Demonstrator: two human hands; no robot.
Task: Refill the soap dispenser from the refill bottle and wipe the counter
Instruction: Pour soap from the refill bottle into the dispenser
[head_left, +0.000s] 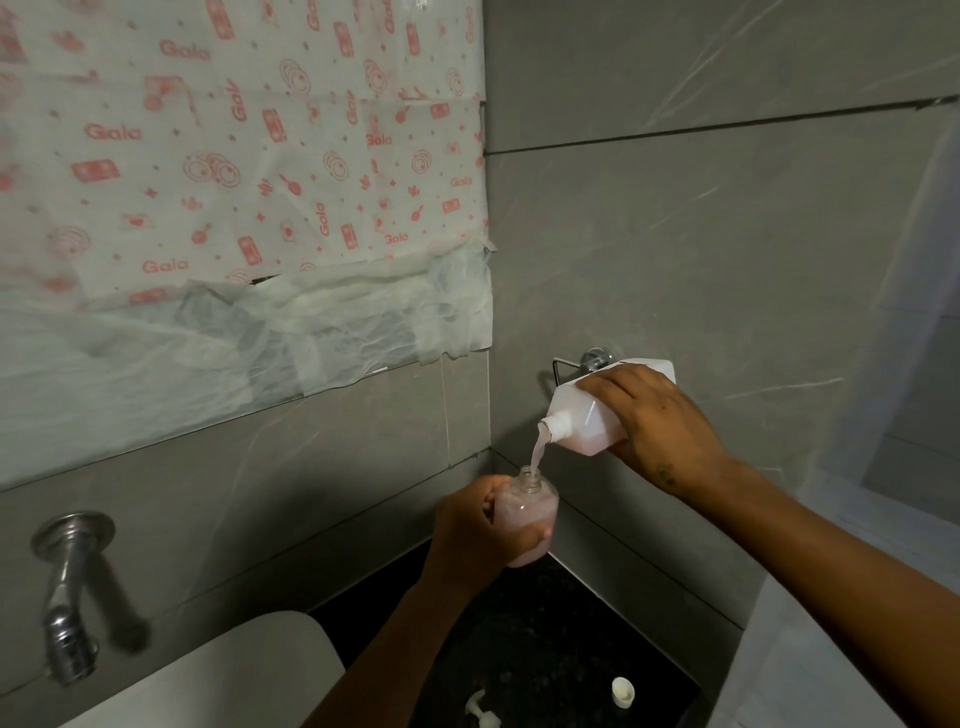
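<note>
My left hand (475, 530) grips a small clear soap dispenser (530, 512) with its top off, held upright above the dark counter (545, 649) in the corner. My right hand (654, 421) holds a white refill bottle (584, 415) tipped mouth-down to the left, just above the dispenser. A thin stream of pale pink soap (537, 452) runs from its neck into the dispenser's opening. The dispenser is mostly filled with pink soap. A white pump head (480, 712) and a white cap (622, 692) lie loose on the counter below.
A white basin (218, 670) sits at lower left under a chrome wall tap (65, 587). Grey tiled walls meet in the corner behind my hands. A chrome wall holder (592, 359) is behind the refill bottle. Printed white paper (234, 182) covers the wall above.
</note>
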